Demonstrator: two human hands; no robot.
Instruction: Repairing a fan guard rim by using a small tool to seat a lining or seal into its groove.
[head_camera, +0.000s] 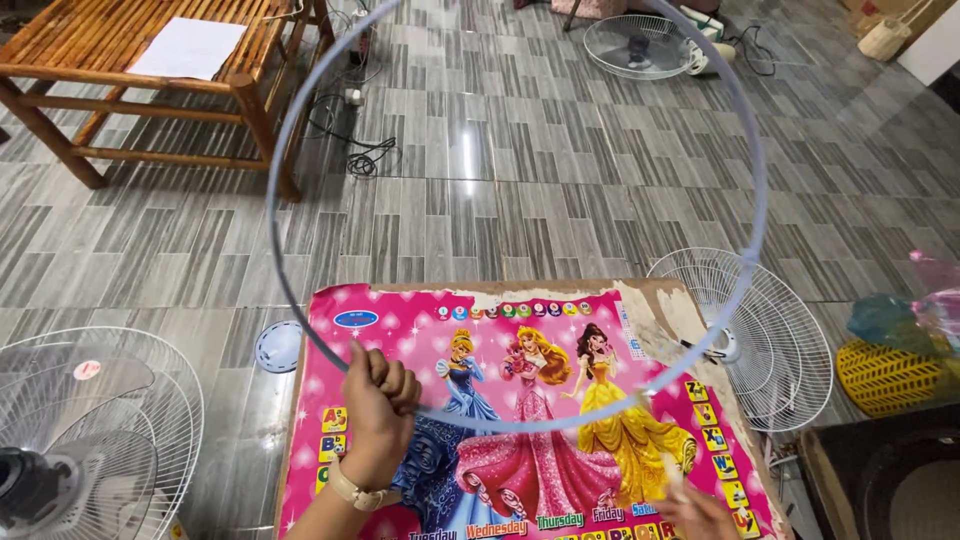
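My left hand (378, 402) grips the lower left of a large pale plastic ring (757, 175), lifted and tilted away over the floor. Its near arc passes over a pink picture board (530, 420) showing three figures in gowns. My right hand (697, 512) is low at the bottom edge, over the board's right side; it seems to hold a small pale item, too blurred to tell what. A watch strap circles my left wrist.
A white fan grille (775, 340) lies right of the board; a fan with grille (85, 430) stands at bottom left. A bamboo table (130, 70) with a paper sheet is far left, cables beside it. Another fan (640, 45) lies far off. A yellow basket (885, 375) sits right.
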